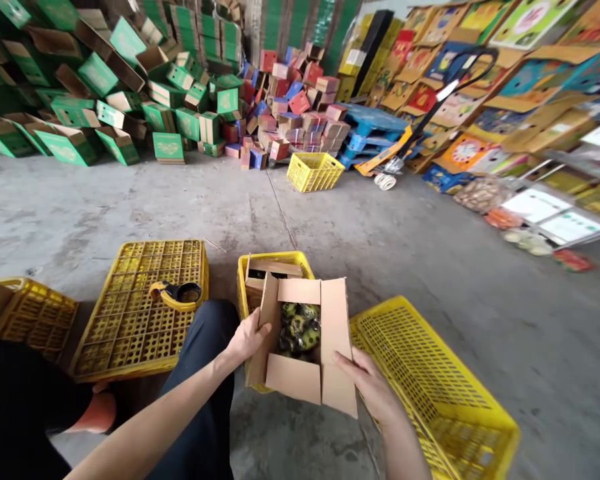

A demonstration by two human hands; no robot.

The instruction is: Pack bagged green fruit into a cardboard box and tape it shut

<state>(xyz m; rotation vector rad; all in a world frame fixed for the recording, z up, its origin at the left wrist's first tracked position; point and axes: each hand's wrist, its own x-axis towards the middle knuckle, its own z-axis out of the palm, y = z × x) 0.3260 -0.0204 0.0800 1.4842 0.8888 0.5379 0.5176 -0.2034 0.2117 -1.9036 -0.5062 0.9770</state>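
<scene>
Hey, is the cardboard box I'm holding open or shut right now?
Open. The cardboard box has its flaps spread outward, and green items show inside.

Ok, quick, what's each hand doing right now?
Left hand: closed on the left flap of the open cardboard box.
Right hand: holding the box's right flap, thumb on top, other fingers partly hidden.

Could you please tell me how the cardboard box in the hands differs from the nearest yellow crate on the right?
The cardboard box is brown with flaps spread, while the yellow crate has slotted walls. The left hand and right hand hold the box; the crate rests on the floor. The box looks smaller than the crate. Both are open-topped.
</scene>
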